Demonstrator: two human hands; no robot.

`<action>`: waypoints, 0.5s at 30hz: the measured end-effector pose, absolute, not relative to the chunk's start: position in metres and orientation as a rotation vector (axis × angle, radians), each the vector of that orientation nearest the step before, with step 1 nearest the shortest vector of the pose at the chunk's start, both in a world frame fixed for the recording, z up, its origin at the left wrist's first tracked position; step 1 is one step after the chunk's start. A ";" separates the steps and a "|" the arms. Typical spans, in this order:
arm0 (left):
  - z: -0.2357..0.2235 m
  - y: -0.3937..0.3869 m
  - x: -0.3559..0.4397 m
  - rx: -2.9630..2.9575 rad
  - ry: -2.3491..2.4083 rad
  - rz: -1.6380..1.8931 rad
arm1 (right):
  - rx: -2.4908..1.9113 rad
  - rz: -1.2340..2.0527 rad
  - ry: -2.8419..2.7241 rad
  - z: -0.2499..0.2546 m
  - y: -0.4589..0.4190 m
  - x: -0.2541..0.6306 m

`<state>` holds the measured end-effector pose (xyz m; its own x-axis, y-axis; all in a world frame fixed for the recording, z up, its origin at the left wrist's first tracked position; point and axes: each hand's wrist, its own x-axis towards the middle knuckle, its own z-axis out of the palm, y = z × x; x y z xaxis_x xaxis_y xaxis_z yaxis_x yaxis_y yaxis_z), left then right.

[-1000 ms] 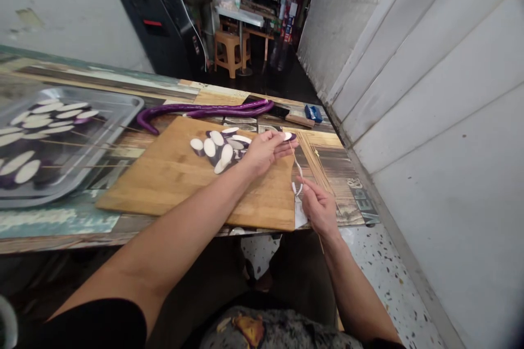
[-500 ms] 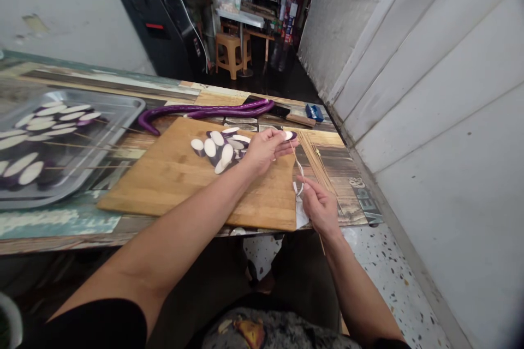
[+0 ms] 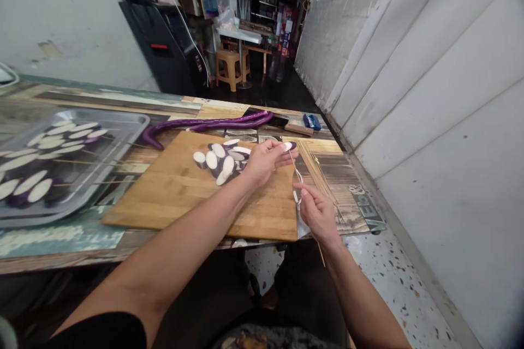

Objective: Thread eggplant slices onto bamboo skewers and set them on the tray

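Note:
My left hand [image 3: 264, 162] pinches an eggplant slice [image 3: 289, 146], white-fleshed with purple skin, above the right end of the wooden cutting board [image 3: 164, 191]. Closed around a thin bamboo skewer [image 3: 293, 164], my right hand [image 3: 317, 208] is nearer to me, by the board's right edge. The skewer's upper end meets the slice; whether it has gone in, I cannot tell. Its lower end sticks out below my right hand. A pile of eggplant slices [image 3: 224, 162] lies on the board left of my left hand. Loose skewers [image 3: 317, 172] lie to the right.
At left, a metal tray [image 3: 135, 122] bears skewered eggplant slices [image 3: 61, 144]. Behind the board lie whole long eggplants [image 3: 204, 122], a knife [image 3: 298, 129] and a blue box [image 3: 311, 121]. A white wall [image 3: 429, 92] rises on the right.
The view has tilted up slightly, so the table sits lower in the picture. Both hands keep nearly the same pose, with the slice and the skewer still held.

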<state>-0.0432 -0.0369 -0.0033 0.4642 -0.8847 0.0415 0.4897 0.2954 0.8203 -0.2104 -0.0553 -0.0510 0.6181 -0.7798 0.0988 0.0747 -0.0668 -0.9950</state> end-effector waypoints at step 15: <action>-0.011 -0.037 -0.058 0.916 -0.649 -1.010 | -1.446 -0.871 0.644 -0.028 -0.073 -0.171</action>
<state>-0.0577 -0.0367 -0.0109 0.4059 -0.9127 0.0477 0.4226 0.2337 0.8757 -0.1709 -0.0729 -0.0284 0.5563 -0.8209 0.1291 0.1165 -0.0768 -0.9902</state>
